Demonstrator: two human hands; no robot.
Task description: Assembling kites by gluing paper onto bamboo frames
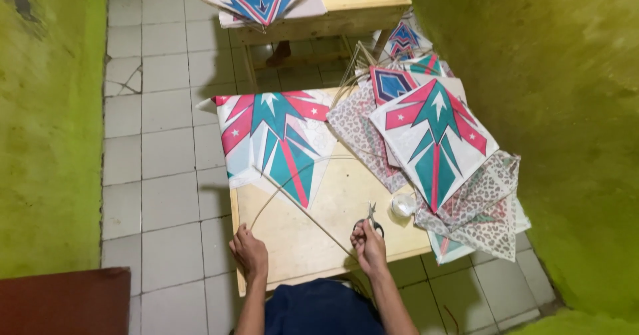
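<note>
1. Kite [283, 142] lies flat at the bench's [293, 242] far left corner, its thin sticks running toward the near edge.
2. It looks light, its paper easily torn; the sticks seem springy, best gripped near their ends.
3. Left hand [249, 252] is closed on the bowed stick [279, 188] at the near edge.
4. Right hand [368, 242] pinches the straight stick [306, 212], just beside scissors [373, 220].

kite [279, 139] on table [299, 242] far-left | kite stack [436, 142] right | scissors [373, 218] between, near front edge

Kite-making workshop, stacked paper kites [436, 135], wooden worktable [299, 242], bamboo sticks [349, 75]
</note>
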